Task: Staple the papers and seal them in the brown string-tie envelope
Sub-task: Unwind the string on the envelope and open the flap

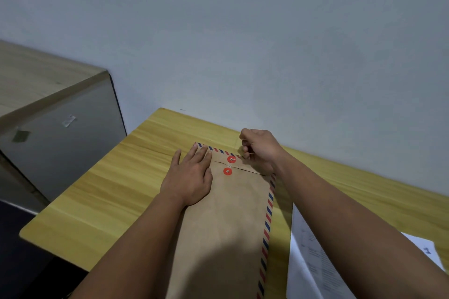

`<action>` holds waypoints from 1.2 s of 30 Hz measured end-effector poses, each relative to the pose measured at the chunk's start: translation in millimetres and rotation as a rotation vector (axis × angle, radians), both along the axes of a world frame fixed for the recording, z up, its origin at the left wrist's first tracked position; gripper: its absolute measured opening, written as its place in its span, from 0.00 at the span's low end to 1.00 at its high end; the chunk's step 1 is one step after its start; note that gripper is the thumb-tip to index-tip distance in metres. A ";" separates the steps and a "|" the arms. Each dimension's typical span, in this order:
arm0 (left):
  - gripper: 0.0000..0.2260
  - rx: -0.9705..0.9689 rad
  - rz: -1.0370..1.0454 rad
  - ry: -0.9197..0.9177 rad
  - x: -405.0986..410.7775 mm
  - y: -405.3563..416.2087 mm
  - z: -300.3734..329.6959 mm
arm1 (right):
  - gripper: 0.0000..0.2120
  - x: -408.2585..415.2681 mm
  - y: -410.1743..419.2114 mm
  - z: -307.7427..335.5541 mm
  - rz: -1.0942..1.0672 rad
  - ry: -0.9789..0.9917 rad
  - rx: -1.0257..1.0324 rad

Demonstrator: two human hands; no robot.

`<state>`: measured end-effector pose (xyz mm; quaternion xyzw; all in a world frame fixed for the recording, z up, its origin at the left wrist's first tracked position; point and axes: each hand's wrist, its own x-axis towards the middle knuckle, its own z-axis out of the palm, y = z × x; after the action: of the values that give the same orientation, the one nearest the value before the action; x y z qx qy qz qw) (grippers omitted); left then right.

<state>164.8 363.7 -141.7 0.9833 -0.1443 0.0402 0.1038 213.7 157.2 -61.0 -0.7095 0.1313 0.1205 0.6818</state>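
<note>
A brown envelope (233, 213) with a red-and-blue striped border lies lengthwise on the yellow wooden table (116, 184), flap folded down at its far end. Two red button discs (229, 165) sit one above the other at the flap's edge, with thin string wound between them. My left hand (192, 177) lies flat, fingers spread, on the envelope's upper left part beside the discs. My right hand (260, 150) hovers over the far right corner with fingers pinched on the thin string (250, 153), which runs toward the upper disc. No stapler is in view.
White printed paper sheets (313, 262) lie on the table to the right of the envelope, partly under my right forearm. A grey cabinet (63, 133) with a wooden top stands left of the table. A plain wall runs behind the table's far edge.
</note>
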 end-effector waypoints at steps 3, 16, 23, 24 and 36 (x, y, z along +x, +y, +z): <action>0.30 0.001 0.002 0.003 -0.6 0.5 0.2 | 0.06 -0.2 -6.4 6.5 -0.029 -0.016 -0.028; 0.29 -0.004 0.002 -0.005 0.3 0.5 -0.3 | 0.06 -7.6 -8.9 -7.2 0.427 -0.281 -0.739; 0.30 -0.005 0.004 -0.005 -0.2 0.0 0.4 | 0.10 -6.9 1.8 2.5 0.701 -0.413 -1.248; 0.30 -0.006 0.005 -0.005 0.0 0.0 0.5 | 0.10 -6.5 3.1 2.6 0.680 -0.426 -1.247; 0.31 -0.011 0.007 0.011 0.1 0.6 0.5 | 0.13 -22.5 -18.1 -1.2 0.672 -0.178 -1.006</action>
<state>164.9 364.4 -141.2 0.9834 -0.1403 0.0359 0.1096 191.1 139.0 -62.2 -0.9544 -0.1165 0.1925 0.1964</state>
